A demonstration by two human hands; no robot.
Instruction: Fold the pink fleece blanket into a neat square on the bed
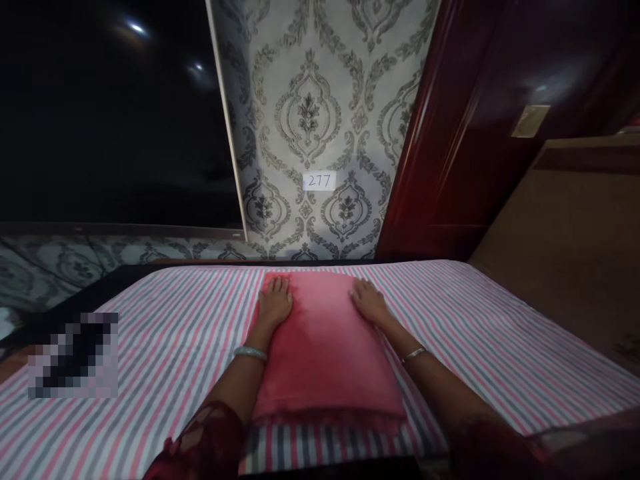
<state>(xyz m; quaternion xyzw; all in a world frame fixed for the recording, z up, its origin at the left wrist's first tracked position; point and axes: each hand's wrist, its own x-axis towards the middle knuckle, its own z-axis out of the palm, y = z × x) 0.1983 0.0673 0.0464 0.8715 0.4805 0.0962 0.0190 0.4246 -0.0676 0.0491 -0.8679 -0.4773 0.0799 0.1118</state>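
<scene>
A folded pink cloth [327, 347] lies flat on the striped sheet [165, 347], its long sides running away from me. Its kind of garment or linen does not show. My left hand [275, 301] rests palm down on its far left corner, fingers stretched out. At the far right corner, my right hand [369, 300] lies along the edge with fingers extended, partly on the cloth and partly over the sheet. Neither hand grips the fabric. A darker red shade covers the cloth's left side and near edge.
Behind the sheet stands a patterned wall with a paper label [319, 181] reading 277. A large black screen [110, 120] is at the left. Dark red wooden panelling [450, 133] rises at the right, beside a brown board [565, 253]. A blurred-out patch [75, 357] covers something on the left.
</scene>
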